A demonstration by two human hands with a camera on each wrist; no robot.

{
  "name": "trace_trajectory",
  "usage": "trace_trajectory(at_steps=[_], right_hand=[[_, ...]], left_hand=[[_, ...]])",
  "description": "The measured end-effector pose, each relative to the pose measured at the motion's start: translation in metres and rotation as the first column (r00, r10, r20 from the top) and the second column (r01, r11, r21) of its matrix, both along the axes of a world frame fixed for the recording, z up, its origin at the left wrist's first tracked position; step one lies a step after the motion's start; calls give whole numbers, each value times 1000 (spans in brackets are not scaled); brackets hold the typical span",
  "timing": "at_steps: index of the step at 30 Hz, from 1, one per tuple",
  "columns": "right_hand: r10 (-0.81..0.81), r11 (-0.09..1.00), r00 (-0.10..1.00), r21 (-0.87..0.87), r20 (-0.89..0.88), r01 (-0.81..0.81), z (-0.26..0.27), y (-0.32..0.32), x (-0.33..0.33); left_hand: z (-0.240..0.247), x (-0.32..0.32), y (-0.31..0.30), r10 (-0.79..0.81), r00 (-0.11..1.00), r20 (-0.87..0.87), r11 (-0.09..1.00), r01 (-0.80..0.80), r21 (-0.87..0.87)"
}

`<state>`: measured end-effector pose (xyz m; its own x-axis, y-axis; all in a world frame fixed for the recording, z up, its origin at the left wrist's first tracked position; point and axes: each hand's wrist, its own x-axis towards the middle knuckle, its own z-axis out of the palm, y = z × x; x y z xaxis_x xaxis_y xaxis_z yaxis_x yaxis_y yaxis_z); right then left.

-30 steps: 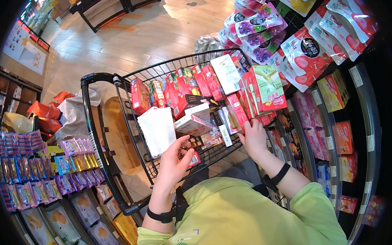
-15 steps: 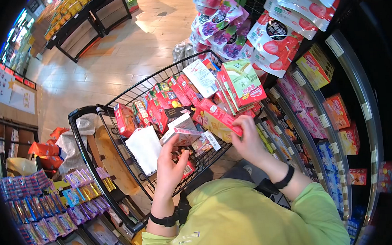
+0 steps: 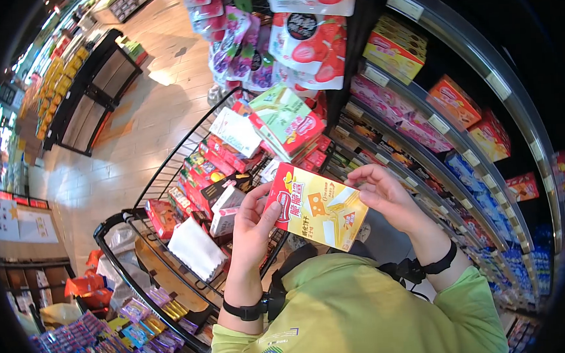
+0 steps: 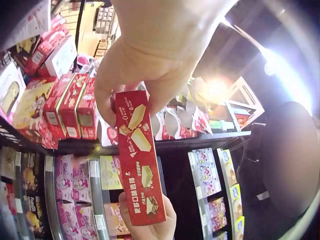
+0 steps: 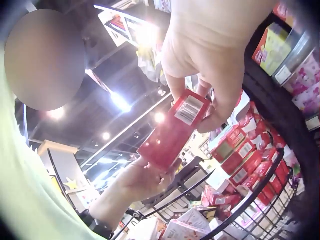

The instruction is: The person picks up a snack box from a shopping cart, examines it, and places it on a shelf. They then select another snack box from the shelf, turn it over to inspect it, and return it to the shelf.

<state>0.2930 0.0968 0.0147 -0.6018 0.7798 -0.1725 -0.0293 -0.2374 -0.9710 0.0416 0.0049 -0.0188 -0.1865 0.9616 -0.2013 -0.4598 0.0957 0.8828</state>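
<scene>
I hold a flat red and yellow wafer box (image 3: 317, 208) up in front of me with both hands. My left hand (image 3: 254, 224) grips its left end, thumb on the front. My right hand (image 3: 384, 193) pinches its right end from above. In the left wrist view the wafer box (image 4: 140, 155) shows its narrow red side between both hands. The right wrist view shows the wafer box (image 5: 172, 131) from below, barcode end by my right fingers (image 5: 217, 107). Below the box stands a black wire shopping cart (image 3: 131, 223) full of red snack boxes.
Curved store shelves (image 3: 447, 142) with boxed snacks run along my right. Hanging candy bags (image 3: 301, 44) are above the cart. A white packet (image 3: 195, 250) lies in the cart's near end. More packets fill a rack (image 3: 112, 342) at lower left. Wood floor opens to the left.
My right hand has lifted the wafer box out of the cart and my left hand has come up to take its other end. My view has swung toward the shelves.
</scene>
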Motion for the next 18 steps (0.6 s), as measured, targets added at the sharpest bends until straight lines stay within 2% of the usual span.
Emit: trace_trajectory(at_steps=[4,6,8,10,12,13,15,18], right_hand=[[19,1000,999,-23,-36,-20,13,-4,39],[11,1000,998,-4,-61,-11,14,-6,59],[84,991,992,115,-93,-73,14,-6,78],[32,988,993,153,-114,-14,13,-7,95],[-96,994,991,51,-94,101,18,-7,112],[-108,992,989,57,-99,114,25,-6,119],[-184,969,974,-190,-129,158,43,-4,133],[-223,955,965,-229,-135,189,51,-2,152]], left_hand=[[-2,28,20,-83,994,71,995,86,-47],[1,46,30,-151,988,34,986,153,-60],[2,68,40,-132,966,220,987,148,-58],[8,84,49,-199,947,251,975,216,-45],[20,106,57,-236,890,391,958,280,-57],[20,116,62,-289,914,287,939,328,-101],[14,132,71,-330,882,336,919,381,-97],[3,158,85,-356,841,408,885,443,-143]])
